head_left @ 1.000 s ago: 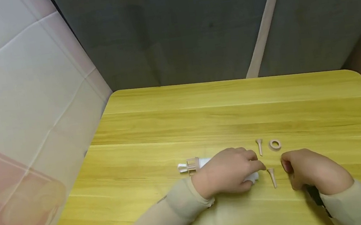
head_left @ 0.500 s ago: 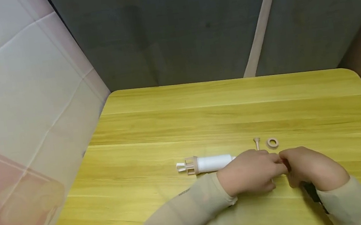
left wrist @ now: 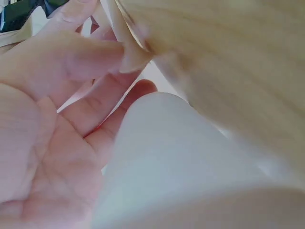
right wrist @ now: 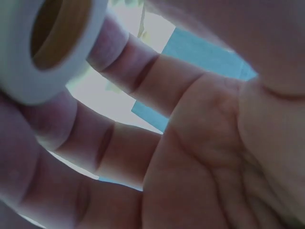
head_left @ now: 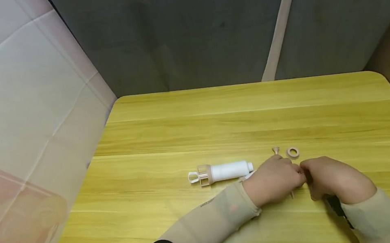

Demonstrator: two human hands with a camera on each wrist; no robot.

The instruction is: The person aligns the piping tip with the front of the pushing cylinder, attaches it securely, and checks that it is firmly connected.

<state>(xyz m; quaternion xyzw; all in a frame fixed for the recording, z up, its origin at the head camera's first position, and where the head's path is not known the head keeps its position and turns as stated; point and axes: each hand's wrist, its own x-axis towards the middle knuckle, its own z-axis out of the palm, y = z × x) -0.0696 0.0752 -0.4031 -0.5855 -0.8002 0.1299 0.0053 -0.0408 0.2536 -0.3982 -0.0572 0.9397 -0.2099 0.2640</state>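
Observation:
My left hand is low over the table, its fingers reaching toward my right hand. In the left wrist view its thumb and fingers pinch a beige flared peg, whose narrow end pokes out below the hand in the head view. A white cylinder lies under that palm. My right hand has curled fingers that hold a pale ring-shaped piece, seen in the right wrist view; most of it is out of frame. Both hands' fingertips nearly meet, and the contact there is hidden.
A second white cylinder with a beige slotted collar and white loop lies left of my hands. Beyond them are another flared peg and a beige ring. The wooden table meets a dark grey partition.
My left hand has moved right from the white cylinder to the nearer flared peg and now pinches it. The right hand has stayed nearly in place.

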